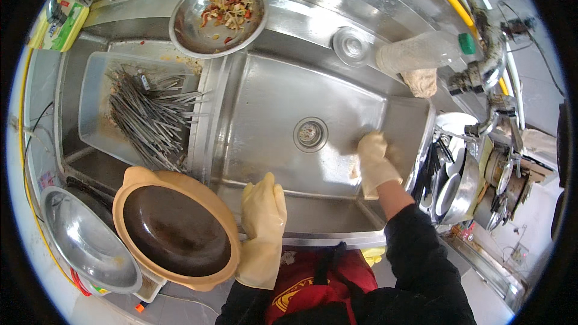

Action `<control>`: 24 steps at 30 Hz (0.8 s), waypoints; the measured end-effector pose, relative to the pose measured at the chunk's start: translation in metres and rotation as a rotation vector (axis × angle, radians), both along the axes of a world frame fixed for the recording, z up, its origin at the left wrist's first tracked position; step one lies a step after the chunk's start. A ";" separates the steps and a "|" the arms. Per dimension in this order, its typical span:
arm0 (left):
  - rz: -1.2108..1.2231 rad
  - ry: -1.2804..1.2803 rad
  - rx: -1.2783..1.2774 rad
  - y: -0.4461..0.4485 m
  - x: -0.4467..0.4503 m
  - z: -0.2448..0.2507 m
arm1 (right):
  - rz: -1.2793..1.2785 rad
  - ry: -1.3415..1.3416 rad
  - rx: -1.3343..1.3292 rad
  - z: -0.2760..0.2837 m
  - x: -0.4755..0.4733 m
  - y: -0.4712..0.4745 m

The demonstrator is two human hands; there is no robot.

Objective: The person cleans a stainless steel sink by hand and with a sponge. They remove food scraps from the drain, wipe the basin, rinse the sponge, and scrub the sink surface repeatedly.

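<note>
A pale rubber glove covers my left hand (265, 216), which is over the front rim of the steel sink (271, 95). Its fingers point away from me and look slightly curled; no held thing shows in it. My right hand (375, 162), gloved too, reaches down into the right part of the basin. Something blurred and brownish shows beside its fingers, and I cannot tell whether it is held. Between and beyond the hands is the round drain strainer (310, 134), with bits of food in it. A brown clay pot (178, 230) stands close to the left of my left hand.
In the left basin, a plastic tub (92, 99) holds many thin sticks (149, 113). A steel bowl with food scraps (185, 27) sits at the back. A plastic bottle (415, 52) lies back right. A steel basin (86, 239) is front left; dishes (451, 189) stand right.
</note>
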State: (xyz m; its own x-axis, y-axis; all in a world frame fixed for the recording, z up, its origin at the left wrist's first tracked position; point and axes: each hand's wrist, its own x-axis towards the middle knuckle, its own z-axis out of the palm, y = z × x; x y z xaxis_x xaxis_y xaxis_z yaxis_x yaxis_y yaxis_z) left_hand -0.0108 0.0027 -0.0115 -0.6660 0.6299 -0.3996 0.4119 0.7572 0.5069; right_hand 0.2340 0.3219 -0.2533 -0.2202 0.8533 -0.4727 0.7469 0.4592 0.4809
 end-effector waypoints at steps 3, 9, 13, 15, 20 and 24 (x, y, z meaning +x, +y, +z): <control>0.032 0.056 0.009 -0.011 0.004 -0.001 | 0.035 -0.257 -0.494 0.067 -0.041 -0.053; -0.015 0.044 0.088 -0.001 0.005 -0.005 | 0.711 -0.585 -0.235 0.064 -0.027 0.090; -0.034 -0.046 -0.003 -0.001 0.001 -0.001 | 0.752 -0.384 -0.162 0.124 -0.029 0.084; -0.005 -0.089 -0.027 -0.005 -0.001 0.004 | 0.773 -0.379 -0.299 0.149 -0.007 0.009; 0.057 -0.018 0.096 -0.010 0.006 -0.003 | 0.908 -0.572 -0.982 0.202 0.005 -0.068; -0.009 0.033 0.070 -0.001 0.004 -0.006 | 0.983 -0.671 -0.417 0.190 -0.034 0.041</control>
State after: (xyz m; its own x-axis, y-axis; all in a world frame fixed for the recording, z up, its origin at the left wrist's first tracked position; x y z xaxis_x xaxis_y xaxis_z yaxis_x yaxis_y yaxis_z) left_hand -0.0064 0.0012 -0.0177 -0.6722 0.6615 -0.3324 0.4361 0.7166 0.5443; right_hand 0.2004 0.3630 -0.0629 -0.2880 0.2251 -0.9308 -0.3302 0.8890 0.3172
